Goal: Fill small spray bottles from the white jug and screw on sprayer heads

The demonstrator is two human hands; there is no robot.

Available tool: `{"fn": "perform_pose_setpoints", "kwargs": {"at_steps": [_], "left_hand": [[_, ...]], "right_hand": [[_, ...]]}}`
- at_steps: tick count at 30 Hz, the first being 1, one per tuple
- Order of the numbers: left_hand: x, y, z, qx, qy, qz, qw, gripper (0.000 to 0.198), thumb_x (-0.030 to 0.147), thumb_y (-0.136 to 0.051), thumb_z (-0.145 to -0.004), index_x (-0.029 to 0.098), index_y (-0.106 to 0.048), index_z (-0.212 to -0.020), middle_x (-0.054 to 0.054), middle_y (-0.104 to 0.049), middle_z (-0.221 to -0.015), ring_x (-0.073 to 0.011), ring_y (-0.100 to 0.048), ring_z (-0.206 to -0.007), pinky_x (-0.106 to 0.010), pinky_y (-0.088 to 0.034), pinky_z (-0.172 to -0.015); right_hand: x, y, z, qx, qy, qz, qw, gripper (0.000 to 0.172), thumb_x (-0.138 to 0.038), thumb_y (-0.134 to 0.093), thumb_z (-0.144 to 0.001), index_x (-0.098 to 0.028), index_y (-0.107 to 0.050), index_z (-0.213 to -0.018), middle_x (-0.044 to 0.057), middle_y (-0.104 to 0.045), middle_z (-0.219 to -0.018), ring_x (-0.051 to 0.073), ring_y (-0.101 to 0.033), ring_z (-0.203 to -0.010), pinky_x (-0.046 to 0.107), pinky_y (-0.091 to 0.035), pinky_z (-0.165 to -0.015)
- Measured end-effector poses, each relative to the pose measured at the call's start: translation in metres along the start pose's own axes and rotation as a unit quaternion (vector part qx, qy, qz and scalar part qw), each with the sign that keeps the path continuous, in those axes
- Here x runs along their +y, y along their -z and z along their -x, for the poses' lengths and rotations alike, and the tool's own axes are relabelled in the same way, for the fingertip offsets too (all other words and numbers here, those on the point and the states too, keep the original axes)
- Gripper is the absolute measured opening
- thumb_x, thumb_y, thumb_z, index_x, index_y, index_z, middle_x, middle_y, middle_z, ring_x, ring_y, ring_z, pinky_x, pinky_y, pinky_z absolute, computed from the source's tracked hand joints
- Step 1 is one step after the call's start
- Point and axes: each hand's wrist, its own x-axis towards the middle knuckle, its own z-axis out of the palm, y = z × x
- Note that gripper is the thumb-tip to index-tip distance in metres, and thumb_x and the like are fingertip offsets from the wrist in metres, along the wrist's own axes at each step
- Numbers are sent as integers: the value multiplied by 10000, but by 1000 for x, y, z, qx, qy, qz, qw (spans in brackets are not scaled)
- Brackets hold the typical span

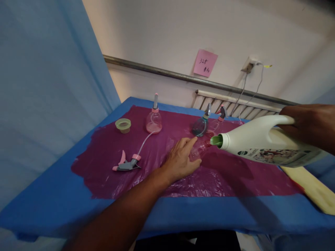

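Note:
My right hand (311, 122) grips the handle of a large cream jug (261, 143), which is tipped to the left. Its open mouth with a green spout hangs over a clear spray bottle without its head (201, 148). My left hand (183, 155) is curled round the side of that bottle, thumb near and fingers far. The bottle is hard to make out against the purple sheet, and I cannot tell whether liquid is flowing. A loose grey and pink spray head (127, 164) with its tube lies on the left.
A purple plastic sheet (104, 150) covers a blue-clothed table (60, 198). Behind stand a pink-tinted spray bottle (154, 122), a teal spray bottle (200, 126), another clear spray bottle (216, 124) and a green-rimmed cup (123, 124). A yellow cloth (311, 188) lies at right.

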Motion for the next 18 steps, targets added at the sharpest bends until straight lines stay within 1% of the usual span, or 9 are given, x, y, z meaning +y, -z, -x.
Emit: {"fn": "perform_pose_setpoints", "kwargs": {"at_steps": [3,6,12,15,18], "left_hand": [[-1,-1,0,3,-5,3,1000,848,355,-835,-918,274,-535,-1707,-118,-637,-1550,-353,-634,-1464,-555,-532,-1285],[-2,-1,1,4,-6,2,1000,847,354,-833,-922,296,-528,-1710,-109,-633,-1557,-352,-628,-1473,-559,-530,-1289],[-2,-2,0,4,-2,-2,1000,844,356,-835,-925,267,-531,-1707,-117,-634,-1554,-347,-633,-1469,-552,-532,-1286],[-1,-1,0,-1,0,0,1000,850,358,-831,-924,253,-526,-1711,-124,-632,-1562,-349,-627,-1474,-552,-528,-1288],[0,0,0,-3,2,-1,1000,845,366,-828,-925,274,-524,-1707,-118,-632,-1566,-348,-625,-1477,-554,-521,-1294]], "right_hand": [[0,-1,0,4,3,-3,1000,410,-693,-517,-814,-300,-632,-823,68,-710,-787,233,-544,-611,374,-218,-593],[-2,2,-1,10,2,-1,1000,403,-682,-499,-821,-300,-625,-810,69,-694,-769,235,-529,-594,377,-215,-592],[-9,13,-1,-18,-16,-10,1000,423,-694,-480,-780,-311,-653,-826,77,-744,-831,262,-584,-634,380,-246,-591],[-8,12,-1,-16,-13,-5,1000,429,-698,-486,-806,-305,-655,-835,73,-731,-819,250,-558,-619,377,-235,-594],[-6,7,0,-11,-4,-2,1000,406,-668,-497,-840,-300,-667,-854,72,-704,-794,241,-541,-617,371,-220,-600]]}}
